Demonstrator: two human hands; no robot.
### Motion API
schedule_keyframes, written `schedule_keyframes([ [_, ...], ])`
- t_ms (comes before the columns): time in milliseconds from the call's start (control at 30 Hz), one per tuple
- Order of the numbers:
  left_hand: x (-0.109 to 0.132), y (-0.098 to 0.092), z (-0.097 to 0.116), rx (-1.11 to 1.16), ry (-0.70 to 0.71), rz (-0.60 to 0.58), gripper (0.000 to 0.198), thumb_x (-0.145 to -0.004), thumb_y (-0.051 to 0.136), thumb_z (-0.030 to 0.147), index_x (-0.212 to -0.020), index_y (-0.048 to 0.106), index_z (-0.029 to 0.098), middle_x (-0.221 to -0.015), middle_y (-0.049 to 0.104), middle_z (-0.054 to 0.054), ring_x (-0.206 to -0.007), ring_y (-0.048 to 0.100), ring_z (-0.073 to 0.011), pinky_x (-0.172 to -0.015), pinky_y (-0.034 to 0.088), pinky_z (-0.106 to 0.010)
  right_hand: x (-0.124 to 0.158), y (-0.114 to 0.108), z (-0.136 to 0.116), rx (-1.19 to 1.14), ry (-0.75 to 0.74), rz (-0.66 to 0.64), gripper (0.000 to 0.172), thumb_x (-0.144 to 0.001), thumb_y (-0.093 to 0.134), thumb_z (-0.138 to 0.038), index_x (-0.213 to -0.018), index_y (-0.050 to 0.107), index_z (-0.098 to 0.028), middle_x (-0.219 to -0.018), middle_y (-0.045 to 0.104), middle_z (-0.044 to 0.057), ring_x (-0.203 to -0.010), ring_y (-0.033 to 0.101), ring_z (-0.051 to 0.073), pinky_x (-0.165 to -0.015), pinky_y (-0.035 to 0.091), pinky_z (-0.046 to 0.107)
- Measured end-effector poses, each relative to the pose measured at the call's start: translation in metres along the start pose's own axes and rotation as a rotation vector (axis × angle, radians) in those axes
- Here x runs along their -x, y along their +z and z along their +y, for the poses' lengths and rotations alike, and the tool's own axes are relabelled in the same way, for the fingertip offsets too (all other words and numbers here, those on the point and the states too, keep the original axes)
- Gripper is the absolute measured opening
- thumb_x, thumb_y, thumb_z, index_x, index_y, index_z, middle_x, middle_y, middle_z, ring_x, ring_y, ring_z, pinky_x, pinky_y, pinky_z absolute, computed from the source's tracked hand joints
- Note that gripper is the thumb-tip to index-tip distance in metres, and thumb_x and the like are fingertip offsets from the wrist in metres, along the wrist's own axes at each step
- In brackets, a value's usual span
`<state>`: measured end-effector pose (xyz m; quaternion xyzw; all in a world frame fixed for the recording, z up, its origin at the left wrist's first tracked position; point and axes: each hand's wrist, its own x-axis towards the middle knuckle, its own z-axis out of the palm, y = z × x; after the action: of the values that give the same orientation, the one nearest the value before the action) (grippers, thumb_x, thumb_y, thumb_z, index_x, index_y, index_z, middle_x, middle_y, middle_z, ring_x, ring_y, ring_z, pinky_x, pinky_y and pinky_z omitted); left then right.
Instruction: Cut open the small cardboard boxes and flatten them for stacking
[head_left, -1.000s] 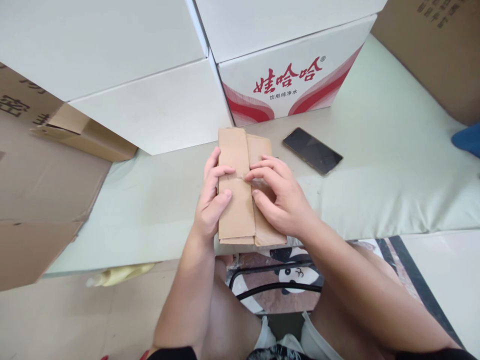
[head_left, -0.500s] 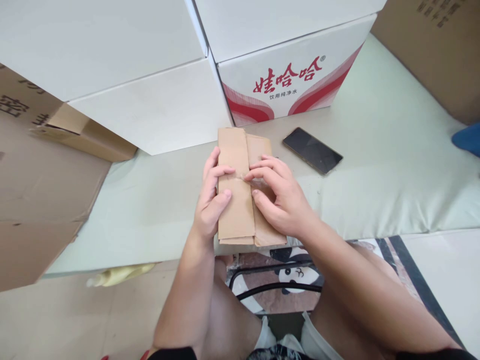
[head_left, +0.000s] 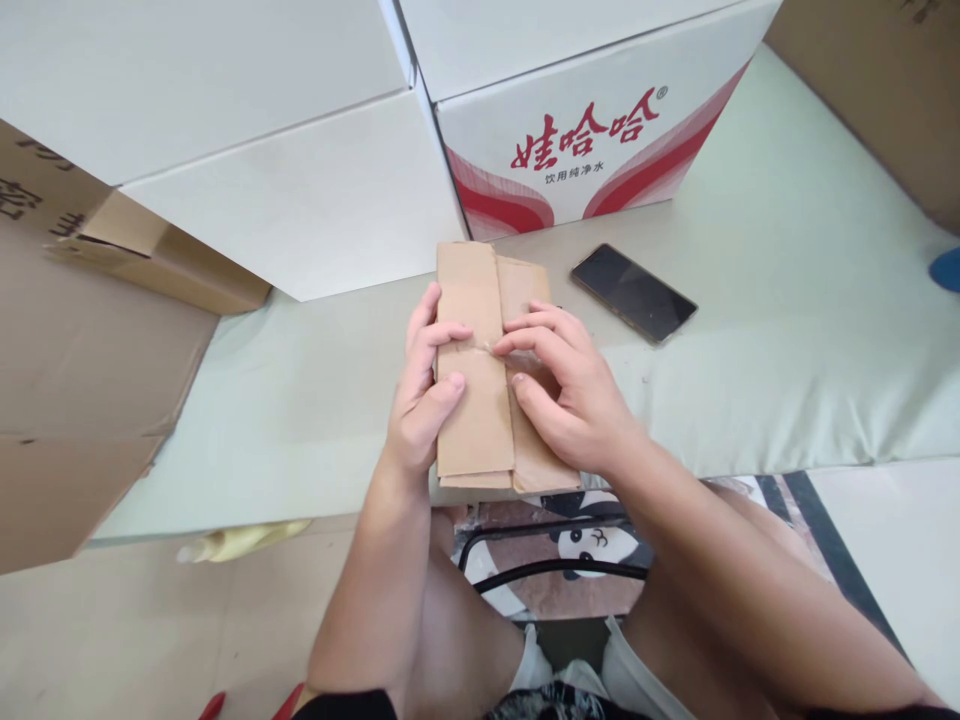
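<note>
A pale green cloth covers the surface (head_left: pixel 322 400), which is wrinkled toward the right front edge. On it stand a plain white box (head_left: pixel 337 200) and, just to its right, a white box with red lettering and red curves (head_left: pixel 592 150); each has another white box on top. In front of the lettered one lies a dark phone (head_left: pixel 634 293), flat and slanted. A brown carton (head_left: pixel 885 110) stands at the far right. Below the front edge, a yellow bottle (head_left: pixel 251 541) shows against the tiled floor (head_left: pixel 135 630).

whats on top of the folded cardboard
Parts of the left hand and right hand lie over the folded cardboard; its surface directly beneath them cannot be seen.
</note>
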<state>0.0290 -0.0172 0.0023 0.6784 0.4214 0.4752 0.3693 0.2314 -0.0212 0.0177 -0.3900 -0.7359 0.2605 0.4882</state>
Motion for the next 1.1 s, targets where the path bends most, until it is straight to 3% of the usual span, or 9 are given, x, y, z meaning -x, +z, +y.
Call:
schedule_keyframes([
  [1100, 0.0001, -0.0014, -0.0078, -0.013, 0.057, 0.003, 0.045, -0.093, 0.064, 0.064, -0.125, 0.063, 0.032, -0.177, 0.025, -0.003, -0.165, 0.022, -0.0394, -0.129, 0.035, -0.061, 0.0005, 0.0010, 0.0010, 0.032, -0.048, 0.019, 0.026, -0.088, 0.051, -0.013, -0.107, 0.063, -0.025, -0.115, 0.072, 0.007, -0.123, 0.066, 0.026, -0.123, 0.046, 0.058],
])
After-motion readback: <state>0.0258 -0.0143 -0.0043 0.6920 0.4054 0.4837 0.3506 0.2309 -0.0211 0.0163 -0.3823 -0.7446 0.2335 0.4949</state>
